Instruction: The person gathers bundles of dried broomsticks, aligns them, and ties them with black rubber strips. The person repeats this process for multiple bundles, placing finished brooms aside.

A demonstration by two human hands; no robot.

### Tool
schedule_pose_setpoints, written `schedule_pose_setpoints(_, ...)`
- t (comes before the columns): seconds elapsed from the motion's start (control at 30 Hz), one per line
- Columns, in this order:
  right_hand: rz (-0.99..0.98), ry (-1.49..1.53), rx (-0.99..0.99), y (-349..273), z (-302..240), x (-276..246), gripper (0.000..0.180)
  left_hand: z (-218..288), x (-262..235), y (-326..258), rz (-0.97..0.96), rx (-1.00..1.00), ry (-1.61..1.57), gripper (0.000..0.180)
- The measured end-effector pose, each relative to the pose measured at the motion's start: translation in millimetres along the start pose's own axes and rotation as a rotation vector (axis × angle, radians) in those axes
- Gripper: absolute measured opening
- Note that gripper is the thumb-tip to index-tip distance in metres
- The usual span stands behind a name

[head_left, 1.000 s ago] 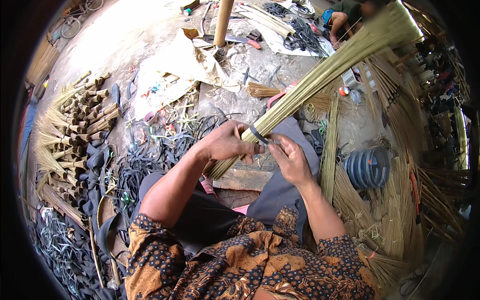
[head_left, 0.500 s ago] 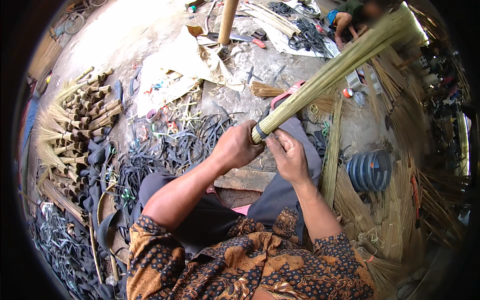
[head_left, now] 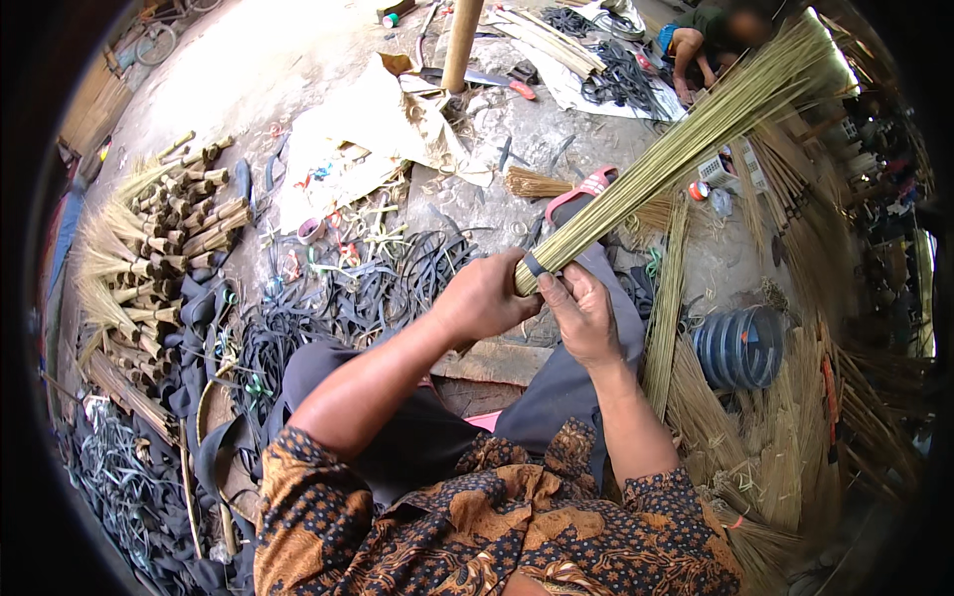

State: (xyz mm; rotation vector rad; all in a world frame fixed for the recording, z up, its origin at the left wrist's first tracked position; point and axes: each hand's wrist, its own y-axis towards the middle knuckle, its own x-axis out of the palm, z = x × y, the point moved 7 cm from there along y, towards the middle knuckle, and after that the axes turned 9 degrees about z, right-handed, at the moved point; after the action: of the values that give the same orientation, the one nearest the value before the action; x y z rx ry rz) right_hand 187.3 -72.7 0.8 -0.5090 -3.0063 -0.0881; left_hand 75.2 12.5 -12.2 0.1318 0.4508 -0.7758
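1. My left hand (head_left: 487, 298) is closed around the butt of the stick bundle (head_left: 676, 149); my right hand (head_left: 581, 313) pinches its dark band (head_left: 534, 264).
2. The bundle is bound near the base and angles up over my lap; trimming seems left.
3. Farther right, a small red-capped can (head_left: 699, 190) lies beside a pale box (head_left: 717, 171).

1. The broom bundle (head_left: 686, 139) is pale straw-green, with a dark band (head_left: 534, 265) near its lower end.
2. The shirt sleeves (head_left: 397, 526) carry an orange-brown and dark navy batik pattern with small dots.
3. The trousers (head_left: 417, 447) are dark grey.
4. The rubber strips (head_left: 328, 308) on the floor are black.
5. The ribbed coil (head_left: 740, 348) is blue-grey.
6. The handle (head_left: 581, 191) beside the bundle is red.
7. The floor (head_left: 248, 70) is pale grey.
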Motion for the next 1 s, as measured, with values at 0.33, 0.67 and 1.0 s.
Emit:
schedule_pose_setpoints(0.33, -0.04, 0.078, 0.061, 1.6, -9.1, -1.9, 0.035, 9.2, -3.3, 2.0, -0.086, -0.022, -0.007, 0.029)
schedule_pose_setpoints(0.67, 0.024, 0.086, 0.16, 4.4, 12.3, -8.5, 0.036, 7.7, -15.8, -2.5, 0.139, 0.127, 0.017, 0.045)
schedule_pose_setpoints(1.0, 0.086, -0.143, 0.233, -1.4, 6.2, -15.7, 0.028, -2.5, -19.6, 2.5, 0.266, 0.091, 0.357, 0.05)
